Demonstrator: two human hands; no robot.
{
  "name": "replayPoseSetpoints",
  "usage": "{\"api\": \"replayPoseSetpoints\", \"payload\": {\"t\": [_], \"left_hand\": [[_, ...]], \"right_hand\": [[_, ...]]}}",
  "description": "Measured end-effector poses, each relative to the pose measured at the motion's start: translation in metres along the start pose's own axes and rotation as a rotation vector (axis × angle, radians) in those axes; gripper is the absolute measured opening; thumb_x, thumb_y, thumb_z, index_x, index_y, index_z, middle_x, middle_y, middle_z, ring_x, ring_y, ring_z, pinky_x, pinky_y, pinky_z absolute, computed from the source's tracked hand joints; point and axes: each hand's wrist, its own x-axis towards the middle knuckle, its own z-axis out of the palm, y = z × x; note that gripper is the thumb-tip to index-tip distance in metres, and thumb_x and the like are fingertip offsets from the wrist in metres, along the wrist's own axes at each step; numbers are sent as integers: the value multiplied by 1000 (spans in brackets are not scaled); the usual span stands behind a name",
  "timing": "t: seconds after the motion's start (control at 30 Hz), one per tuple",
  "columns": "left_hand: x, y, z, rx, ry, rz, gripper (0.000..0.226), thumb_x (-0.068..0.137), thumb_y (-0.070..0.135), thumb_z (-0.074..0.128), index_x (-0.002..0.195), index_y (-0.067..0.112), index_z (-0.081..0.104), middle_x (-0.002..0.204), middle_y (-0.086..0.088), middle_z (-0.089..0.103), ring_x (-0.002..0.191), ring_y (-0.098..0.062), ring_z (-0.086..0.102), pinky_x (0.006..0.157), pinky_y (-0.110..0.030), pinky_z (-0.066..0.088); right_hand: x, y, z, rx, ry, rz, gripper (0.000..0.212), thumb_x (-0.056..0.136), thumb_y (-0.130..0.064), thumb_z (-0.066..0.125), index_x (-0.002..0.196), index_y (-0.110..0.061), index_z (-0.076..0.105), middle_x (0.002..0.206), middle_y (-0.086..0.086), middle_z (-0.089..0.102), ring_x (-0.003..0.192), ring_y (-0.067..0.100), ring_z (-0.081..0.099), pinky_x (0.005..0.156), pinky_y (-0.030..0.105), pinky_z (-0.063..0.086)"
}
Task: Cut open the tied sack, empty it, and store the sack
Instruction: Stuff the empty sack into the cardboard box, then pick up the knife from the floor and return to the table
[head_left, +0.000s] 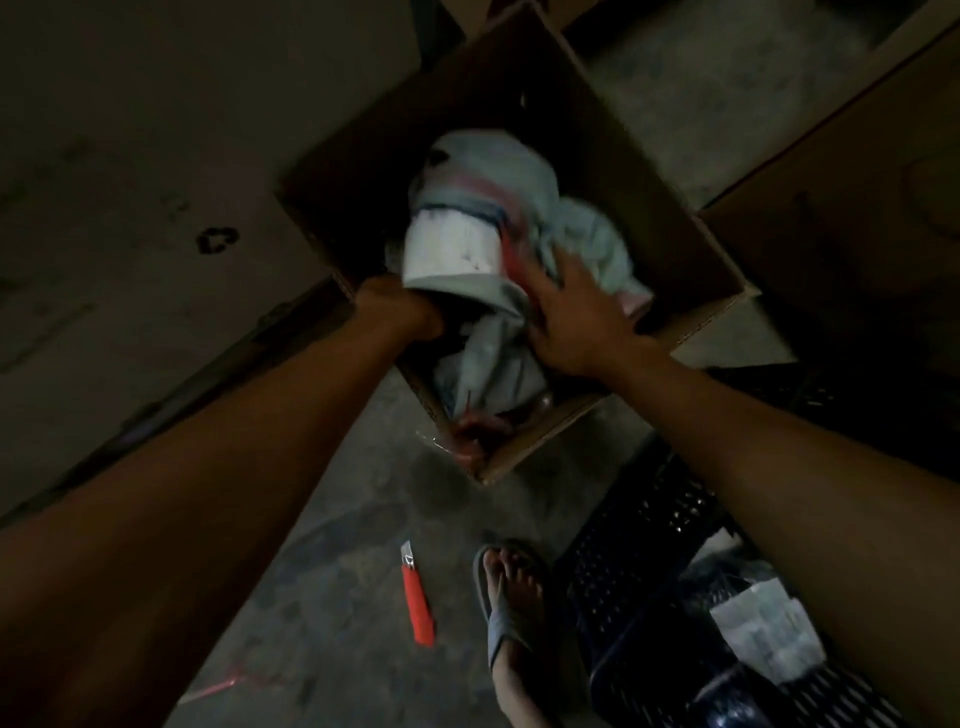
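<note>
Cardboard box: an open carton (670, 218) stands on the concrete floor (337, 561), its flaps folded out, and takes up the middle of the view.
Sack: a pale woven sack (452, 249) with blue and red stripes sits bunched up inside the carton; much of it is blurred, so its mouth and any tie are too unclear to make out.
Knife: a red utility knife (417, 597) lies on the floor with its blade out, well apart from both hands and just beside a sandalled foot (511, 597).
Left hand: the left hand (410, 312) reaches in at the near-left edge of the carton, under the white rolled part of the sack; its fingers are hidden, so I cannot tell whether it is clamped on the cloth or merely pushing at it.
Right hand: the right hand (576, 312) lies flat on top of the sack with fingers spread apart, pressing on it and gripping nothing that shows.
Done so far: judging by the knife set aside and the limp, crumpled cloth, the cutting and emptying look finished.
Left to do: the sack probably still needs tamping down so that it sits fully within the carton.
Crate: a dark plastic crate (649, 545) stands near the right forearm, holding a dark wrapped bundle.
</note>
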Motion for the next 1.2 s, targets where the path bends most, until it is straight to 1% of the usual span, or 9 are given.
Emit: {"api": "replayPoseSetpoints", "payload": {"t": [0.07, 0.17, 0.43, 0.57, 0.7, 0.8, 0.93, 1.07, 1.2], "left_hand": [[-10, 0, -2, 166, -60, 266, 59, 100, 30, 58, 151, 6, 40, 154, -18, 46, 142, -31, 45, 113, -38, 39], [-13, 12, -17, 300, 18, 446, 69, 98, 44, 58, 154, 9, 35, 160, -17, 38, 145, -32, 40, 115, -41, 35], [-82, -58, -35, -180, 409, 677, 66, 98, 37, 55, 152, 5, 36, 155, -22, 42, 145, -39, 32, 120, -45, 25], [-150, -151, 26, -397, 410, 540, 63, 95, 25, 64, 147, -3, 43, 151, -28, 44, 143, -42, 37, 117, -41, 27], [-190, -240, 121, -469, 266, 260, 59, 92, 25, 67, 145, 5, 48, 146, -21, 51, 138, -37, 43, 112, -39, 35], [-199, -294, 206, -439, 163, 143, 62, 92, 27, 65, 148, 11, 44, 153, -18, 46, 142, -35, 40, 114, -44, 38], [-179, -341, 325, -384, 92, 98, 74, 91, 27, 66, 156, 13, 32, 166, -18, 24, 154, -34, 19, 123, -42, 23], [-125, -356, 431, -392, 95, 96, 89, 89, 29, 68, 161, 13, 18, 169, -20, 10, 156, -35, 8, 123, -42, 21], [-65, -353, 508, -451, 149, 66, 92, 90, 31, 66, 162, 13, 11, 169, -20, 3, 156, -34, 2, 124, -43, 19]], "right_hand": [[8, 13, 22, -24, -265, 95, 95, 90, -34, 64, 159, -27, -2, 165, 21, -2, 151, 41, 16, 120, 48, 25], [20, 18, 15, -59, -336, 145, 92, 92, -38, 61, 159, -24, 0, 167, 16, -2, 152, 36, 14, 123, 47, 20], [-71, -48, -55, 18, 144, 239, 84, 92, -35, 60, 159, -26, 10, 165, 20, 9, 151, 39, 12, 118, 61, 20], [-169, -124, -47, 88, 372, 56, 70, 90, -16, 58, 155, -13, 30, 163, 17, 23, 149, 34, 24, 118, 48, 28], [-247, -190, 29, 260, 224, -61, 64, 83, -20, 59, 146, -9, 46, 151, 16, 45, 140, 32, 43, 113, 42, 40], [-277, -210, 114, 190, 27, 9, 49, 88, -24, 60, 135, -12, 54, 136, 13, 59, 124, 35, 56, 102, 44, 46], [-278, -214, 228, -114, -60, 114, 48, 70, -27, 80, 113, -10, 69, 110, 14, 72, 107, 34, 66, 88, 33, 27], [-238, -191, 342, -114, -235, 255, 45, 89, -33, 65, 126, -8, 56, 130, 16, 60, 125, 33, 54, 102, 38, 39], [-193, -175, 426, -115, -152, 405, 46, 87, -42, 69, 114, -4, 63, 120, 20, 68, 114, 37, 64, 87, 40, 52]]}}
